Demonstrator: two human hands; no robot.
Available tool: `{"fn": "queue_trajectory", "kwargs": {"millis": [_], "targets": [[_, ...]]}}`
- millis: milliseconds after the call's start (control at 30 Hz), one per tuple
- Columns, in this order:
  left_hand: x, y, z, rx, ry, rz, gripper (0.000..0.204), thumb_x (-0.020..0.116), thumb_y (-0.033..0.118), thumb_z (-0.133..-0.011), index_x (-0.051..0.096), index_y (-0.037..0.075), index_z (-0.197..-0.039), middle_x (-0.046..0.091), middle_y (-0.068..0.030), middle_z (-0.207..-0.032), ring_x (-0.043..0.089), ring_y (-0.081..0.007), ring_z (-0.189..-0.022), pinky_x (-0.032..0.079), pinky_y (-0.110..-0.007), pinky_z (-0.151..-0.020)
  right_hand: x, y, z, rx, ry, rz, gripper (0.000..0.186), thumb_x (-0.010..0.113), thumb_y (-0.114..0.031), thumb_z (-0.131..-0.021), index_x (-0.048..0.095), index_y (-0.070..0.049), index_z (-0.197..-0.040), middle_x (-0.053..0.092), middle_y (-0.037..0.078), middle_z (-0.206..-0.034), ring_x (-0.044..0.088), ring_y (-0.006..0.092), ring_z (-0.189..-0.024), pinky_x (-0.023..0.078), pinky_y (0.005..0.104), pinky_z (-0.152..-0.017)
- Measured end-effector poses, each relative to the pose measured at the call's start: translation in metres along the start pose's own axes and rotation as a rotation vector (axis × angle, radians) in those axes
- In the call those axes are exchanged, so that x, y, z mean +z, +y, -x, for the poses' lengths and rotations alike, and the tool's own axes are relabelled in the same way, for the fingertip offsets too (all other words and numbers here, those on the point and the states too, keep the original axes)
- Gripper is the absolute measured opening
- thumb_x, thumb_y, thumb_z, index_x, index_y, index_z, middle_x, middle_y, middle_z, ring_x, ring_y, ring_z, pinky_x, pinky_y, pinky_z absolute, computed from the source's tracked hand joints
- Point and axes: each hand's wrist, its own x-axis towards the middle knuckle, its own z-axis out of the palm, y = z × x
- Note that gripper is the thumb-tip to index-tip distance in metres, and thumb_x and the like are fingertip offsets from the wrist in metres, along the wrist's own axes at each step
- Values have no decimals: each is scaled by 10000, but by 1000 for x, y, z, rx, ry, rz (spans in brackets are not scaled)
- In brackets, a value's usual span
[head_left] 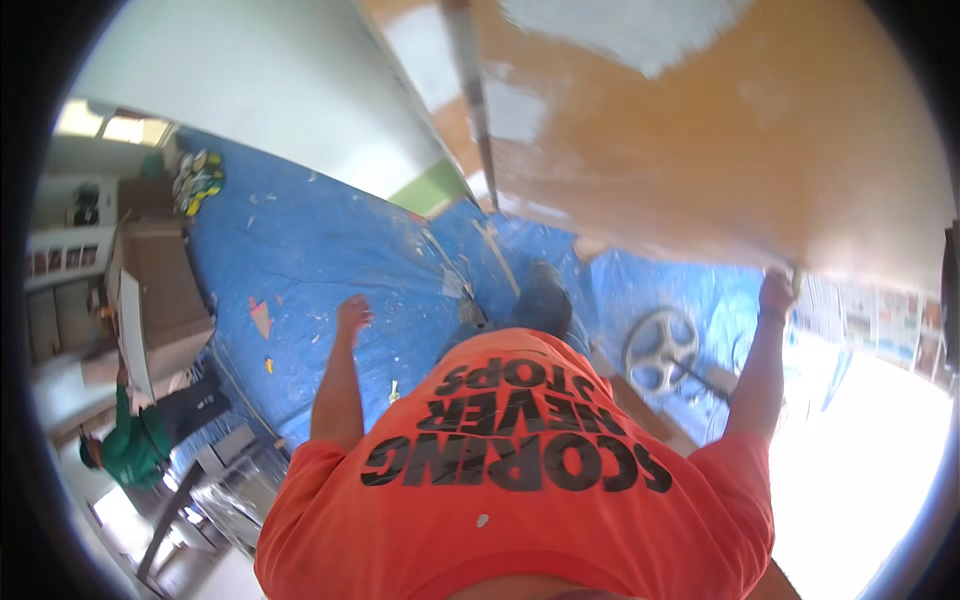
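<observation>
My right hand (778,292) is closed on the lower edge of a large tan board (700,150) with whitish patches, which fills the upper right. My left hand (354,315) hangs over the blue plastic sheet (270,230), empty, its fingers loosely bent and apart. A pale panel (250,90) with a green band (420,190) stands beside the tan board. Below me are my orange shirt and a leg in jeans.
A metal wheel (660,345) lies at my right, near newspaper sheets (855,320). At the left, a person in green (140,445) is beside brown boxy furniture (165,280), a plastic-wrapped item (240,490) and a pile of small items (200,180).
</observation>
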Motion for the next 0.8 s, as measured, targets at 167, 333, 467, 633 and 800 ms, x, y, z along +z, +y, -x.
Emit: {"fn": "queue_trajectory", "kwargs": {"millis": [167, 333, 467, 633, 800], "targets": [[-65, -13, 32, -119, 195, -28, 414, 630, 391, -1014, 611, 109, -1317, 707, -91, -1133, 719, -220, -865, 588, -350, -691, 47, 9, 21, -100, 328, -5, 711, 271, -727, -1046, 585, -90, -1009, 549, 67, -699, 537, 214, -663, 498, 359, -639], [-47, -62, 69, -232, 101, -50, 449, 618, 379, -1027, 586, 114, -1389, 703, -102, -1167, 729, -238, -912, 595, -378, -740, 82, 21, 58, -191, 519, -123, 604, 313, -651, -1079, 485, -107, -882, 418, 15, -579, 436, 145, -499, 493, 327, -549], [-19, -99, 89, -267, -13, -144, 464, 609, 373, -1045, 572, 113, -1428, 702, -106, -1190, 731, -249, -948, 592, -388, -782, 91, 28, 109, -172, 493, -33, 592, 312, -616, -1093, 480, -102, -851, 419, 17, -574, 457, 152, -513, 499, 325, -538], [-17, -111, 83, -228, -129, -147, 474, 617, 393, -1050, 579, 111, -1429, 707, -112, -1200, 736, -252, -954, 583, -383, -760, 92, 46, 179, -250, 596, -97, 516, 393, -552, -1101, 510, -96, -890, 436, 11, -625, 460, 128, -535, 483, 285, -557], [-54, -119, 58, -221, -130, -152, 471, 614, 394, -1050, 586, 112, -1426, 713, -126, -1211, 727, -247, -940, 576, -380, -752, 75, 51, 253, -254, 517, -114, 368, 466, -458, -1099, 518, -140, -921, 437, -9, -635, 447, 104, -532, 457, 277, -547]]}}
